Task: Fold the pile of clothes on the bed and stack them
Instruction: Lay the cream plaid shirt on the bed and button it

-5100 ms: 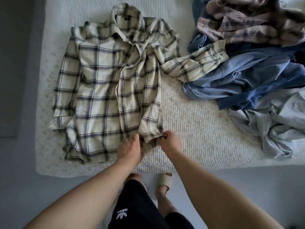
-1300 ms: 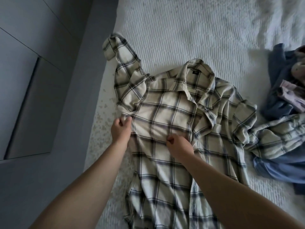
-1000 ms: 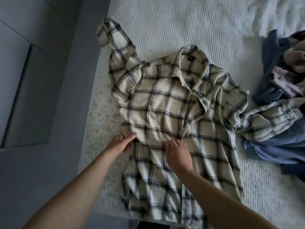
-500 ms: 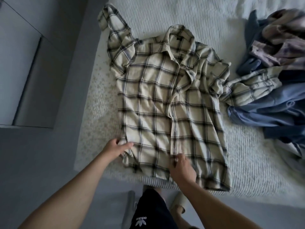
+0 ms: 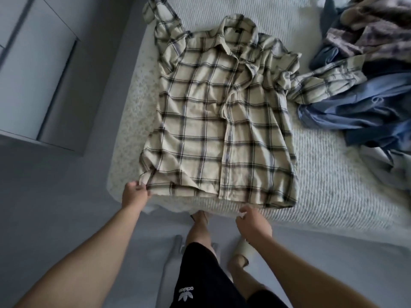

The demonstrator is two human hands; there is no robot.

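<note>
A cream plaid shirt (image 5: 222,121) lies front-up and spread flat on the white bed (image 5: 333,185), collar away from me. Its left sleeve runs up toward the bed's far left edge; its right sleeve trails onto the pile of clothes (image 5: 367,85) at the right. My left hand (image 5: 134,194) pinches the shirt's bottom left hem corner at the bed's near edge. My right hand (image 5: 252,223) hovers just below the hem near the bed's edge, fingers loosely curled, holding nothing.
The pile holds blue garments and a purple-grey plaid one. A grey floor runs along the left of the bed, with a pale cabinet (image 5: 33,74) at the far left. My legs and slippers stand at the bed's near edge.
Both hands slid down the shirt from chest to hem, smoothing it flat. My right hand has come off the fabric; my left now pinches the hem corner.
</note>
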